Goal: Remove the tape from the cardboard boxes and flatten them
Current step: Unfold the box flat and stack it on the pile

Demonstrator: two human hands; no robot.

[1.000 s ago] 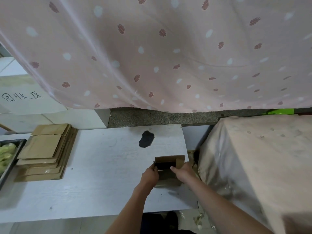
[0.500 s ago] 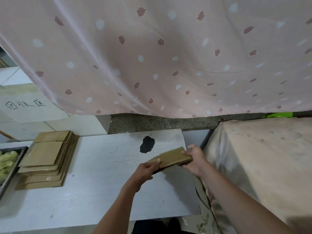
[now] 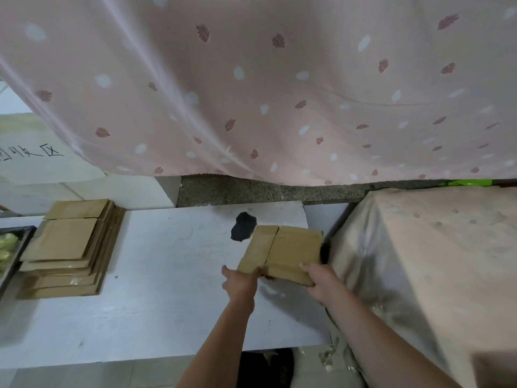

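Right of centre in the frame, a flattened cardboard box [image 3: 282, 252] is held above the white table [image 3: 167, 289]. Left hand [image 3: 241, 281] pinches its near-left corner; right hand [image 3: 321, 281] grips the near-right edge, thumb on top. At the left sits a stack of flattened boxes [image 3: 70, 247].

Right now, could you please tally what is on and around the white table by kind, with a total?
Flattened box held by both hands: 1
Stacks of flattened cardboard: 1
Dark patches on the white table: 1
Metal trays, partly in view at the left edge: 1
Hands: 2, left, right
Total: 6
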